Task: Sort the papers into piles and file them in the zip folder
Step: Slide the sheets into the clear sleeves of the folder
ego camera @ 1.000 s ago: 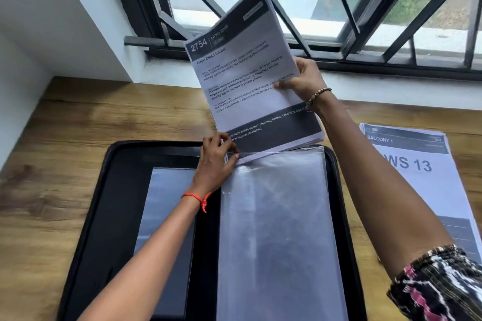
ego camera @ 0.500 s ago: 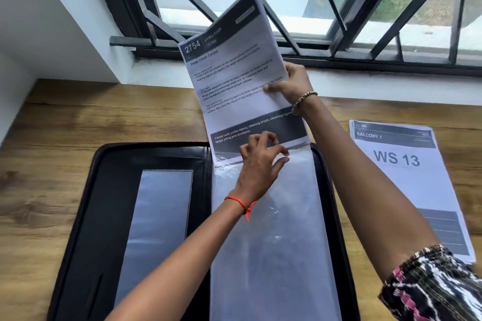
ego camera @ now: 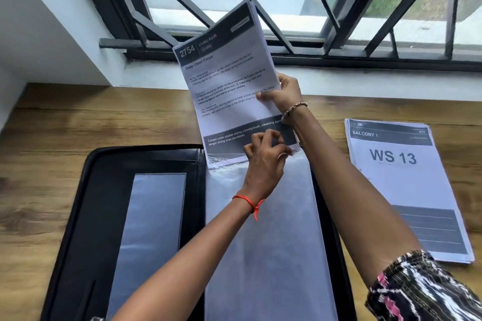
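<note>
Filing judged partway: right hand (ego camera: pixel 284 91) grips the Living Room stack (ego camera: pixel 229 91), lower edge at the zip folder's (ego camera: pixel 78 216) clear sleeve (ego camera: pixel 260 247), whose mouth the left hand (ego camera: pixel 263 161) pinches. Balcony pile (ego camera: pixel 407 190) lies unfiled on the worktop (ego camera: pixel 52 122), right.

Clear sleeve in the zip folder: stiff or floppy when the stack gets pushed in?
Likely floppy: the clear sleeve shows wrinkles and the left hand pinches at its mouth. Probably slick, given the glare, so the paper stack should slide. May buckle if pushed unsupported.
</note>
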{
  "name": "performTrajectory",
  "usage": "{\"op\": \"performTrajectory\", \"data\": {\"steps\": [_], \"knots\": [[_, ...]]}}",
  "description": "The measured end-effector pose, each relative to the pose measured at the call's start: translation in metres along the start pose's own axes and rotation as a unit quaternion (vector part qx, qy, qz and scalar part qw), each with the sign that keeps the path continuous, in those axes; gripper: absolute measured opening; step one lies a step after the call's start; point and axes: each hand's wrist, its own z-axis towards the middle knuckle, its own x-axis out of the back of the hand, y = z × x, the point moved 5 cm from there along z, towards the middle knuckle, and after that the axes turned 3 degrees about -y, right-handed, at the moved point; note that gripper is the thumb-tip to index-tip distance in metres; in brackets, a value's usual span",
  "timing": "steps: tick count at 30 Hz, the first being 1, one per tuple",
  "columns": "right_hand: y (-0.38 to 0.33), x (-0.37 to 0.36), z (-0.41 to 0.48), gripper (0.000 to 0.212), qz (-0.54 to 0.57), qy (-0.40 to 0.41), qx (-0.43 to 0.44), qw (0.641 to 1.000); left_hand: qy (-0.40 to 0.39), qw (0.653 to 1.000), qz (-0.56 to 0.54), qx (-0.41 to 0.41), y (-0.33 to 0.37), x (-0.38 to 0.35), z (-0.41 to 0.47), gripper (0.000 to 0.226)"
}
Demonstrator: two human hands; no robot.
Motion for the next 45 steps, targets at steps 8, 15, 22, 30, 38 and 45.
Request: {"op": "performTrajectory", "data": {"steps": [8,15,22,30,38,45], "knots": [[0.005,-0.004,0.006,0.043,0.018,0.001,-0.025,1.000,-0.052,0.998,-0.026,0.007,0.014,-0.014,0.004,0.011],[0.012,0.007,0.002,0.033,0.019,0.001,-0.037,0.999,-0.035,0.997,-0.070,0.022,0.011,-0.008,0.014,0.010],[0.018,0.017,0.001,0.032,0.008,-0.040,-0.055,0.998,-0.051,0.996,-0.074,0.021,0.017,0.001,0.036,0.020],[0.022,0.023,0.001,0.032,0.028,-0.050,-0.073,0.996,-0.105,0.993,0.046,0.014,0.011,-0.001,0.029,0.019],[0.022,0.020,0.001,0.031,0.035,-0.073,-0.073,0.994,-0.164,0.985,0.013,0.052,0.010,-0.014,0.028,0.018],[0.029,0.018,-0.001,0.029,0.021,-0.096,-0.094,0.991,-0.184,0.981,0.052,0.045,0.006,-0.022,0.024,0.017]]}}
